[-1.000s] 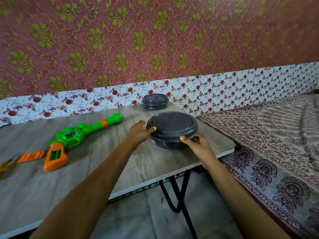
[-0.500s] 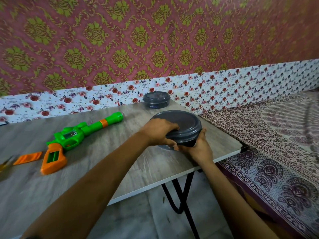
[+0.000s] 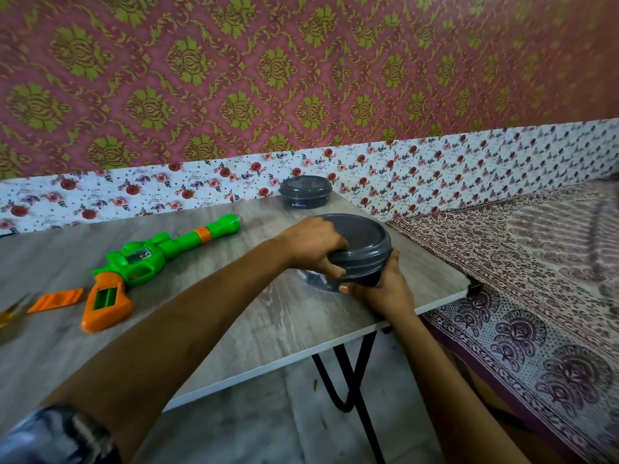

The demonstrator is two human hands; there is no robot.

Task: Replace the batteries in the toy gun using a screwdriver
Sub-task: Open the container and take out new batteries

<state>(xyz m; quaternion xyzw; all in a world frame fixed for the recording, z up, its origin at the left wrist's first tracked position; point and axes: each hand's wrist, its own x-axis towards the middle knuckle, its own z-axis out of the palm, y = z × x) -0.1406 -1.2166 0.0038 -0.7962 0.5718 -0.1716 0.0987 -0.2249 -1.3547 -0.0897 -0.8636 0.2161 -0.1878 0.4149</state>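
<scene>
Right now both hands are on the big grey tub (image 3: 363, 277) near the table's (image 3: 261, 329) rt corner. Left hand (image 3: 315, 242) comes over the top, fingers curled down round the near-left rim of the lid (image 3: 365, 236). Right hand (image 3: 385, 291) cups the tub's near side from below, thumb laid along the bottom edge, fingers wrapped up the rt wall. So both grips are closed on it, one on the lid, one on the body.

Edges: the table's front edge runs just under my rt wrist, and its rt edge passes close by the tub, w/ the patterned bed cover (image 3: 536, 279) right alongside. Black table legs (image 3: 355, 380) stand below the grip. A smaller grey tub (image 3: 305, 194) sits just beyond the grip, at the far edge by the wall. Bare tabletop opens to the left, btwn my left forearm and the gun.

Toy gun (image 3: 150, 259) lies flat, well left of the grip, touched by neither hand, green barrel angled toward the small tub, orange handle nearest me w/ its slot uncovered. An orange cover plate (image 3: 57, 299) lies just left of the handle. Further left a yellow-handled tool (image 3: 10, 313) is cut off by the frame; can't tell what kind.
</scene>
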